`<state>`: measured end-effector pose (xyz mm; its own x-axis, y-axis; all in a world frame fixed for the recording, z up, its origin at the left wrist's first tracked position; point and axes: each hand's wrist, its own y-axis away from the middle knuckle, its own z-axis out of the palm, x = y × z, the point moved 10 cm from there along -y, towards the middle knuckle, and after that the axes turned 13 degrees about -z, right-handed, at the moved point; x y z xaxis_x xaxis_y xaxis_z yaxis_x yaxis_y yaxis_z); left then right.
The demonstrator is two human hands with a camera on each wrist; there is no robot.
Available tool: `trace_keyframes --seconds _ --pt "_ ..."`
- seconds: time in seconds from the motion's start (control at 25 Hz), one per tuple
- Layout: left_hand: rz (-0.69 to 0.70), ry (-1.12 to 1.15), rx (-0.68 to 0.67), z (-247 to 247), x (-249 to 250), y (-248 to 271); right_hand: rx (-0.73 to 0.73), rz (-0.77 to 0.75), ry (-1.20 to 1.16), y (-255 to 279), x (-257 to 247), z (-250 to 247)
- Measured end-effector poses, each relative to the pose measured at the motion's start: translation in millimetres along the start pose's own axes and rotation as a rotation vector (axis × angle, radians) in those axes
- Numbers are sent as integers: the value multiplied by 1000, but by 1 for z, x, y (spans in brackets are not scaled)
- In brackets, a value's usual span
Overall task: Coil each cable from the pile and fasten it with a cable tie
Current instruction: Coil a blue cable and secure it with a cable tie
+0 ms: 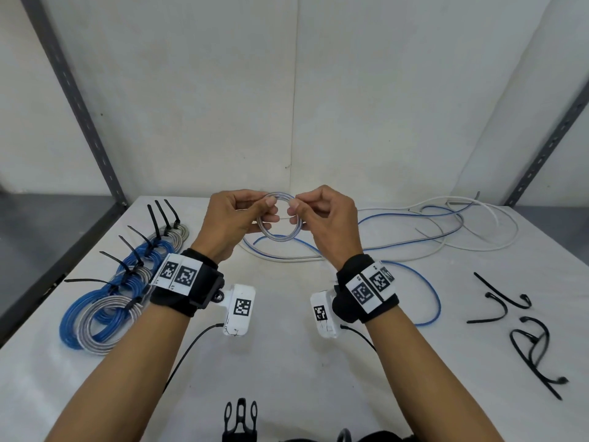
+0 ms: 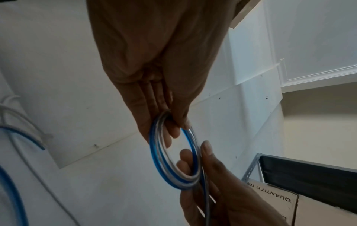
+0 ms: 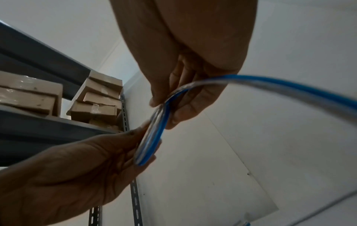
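A small coil (image 1: 279, 235) of blue and clear cable hangs above the white table (image 1: 287, 362). My left hand (image 1: 245, 215) pinches its left side, my right hand (image 1: 314, 213) its right side. The left wrist view shows the coil (image 2: 164, 166) as a ring with fingers (image 2: 166, 137) inside it. In the right wrist view the coil (image 3: 152, 137) stands edge-on, and its free length (image 3: 289, 87) runs off right from my right hand. Loose blue and white cables (image 1: 446, 224) lie in a pile at the back right. Black cable ties (image 1: 522, 333) lie at the right.
Several tied blue and grey coils (image 1: 124, 282) lie in a row on the left, black tie tails sticking up. A loose blue cable (image 1: 433, 298) loops by my right wrist. Grey rack posts (image 1: 79, 100) flank the table. Cardboard boxes (image 3: 96, 99) sit on a shelf.
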<state>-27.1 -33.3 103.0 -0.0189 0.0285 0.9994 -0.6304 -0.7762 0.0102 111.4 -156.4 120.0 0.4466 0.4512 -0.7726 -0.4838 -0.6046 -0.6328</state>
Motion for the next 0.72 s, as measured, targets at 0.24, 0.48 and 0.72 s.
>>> trace_keyframes --seconds 0.24,0.48,0.72 --pt "-172 -218 -248 10 -14 1 -257 42 54 -13 6 6" --pt "-108 -474 -267 25 -11 -9 -404 35 196 -17 13 9" --pt "-82 -329 -189 15 -13 -18 -129 41 200 -25 18 -25"
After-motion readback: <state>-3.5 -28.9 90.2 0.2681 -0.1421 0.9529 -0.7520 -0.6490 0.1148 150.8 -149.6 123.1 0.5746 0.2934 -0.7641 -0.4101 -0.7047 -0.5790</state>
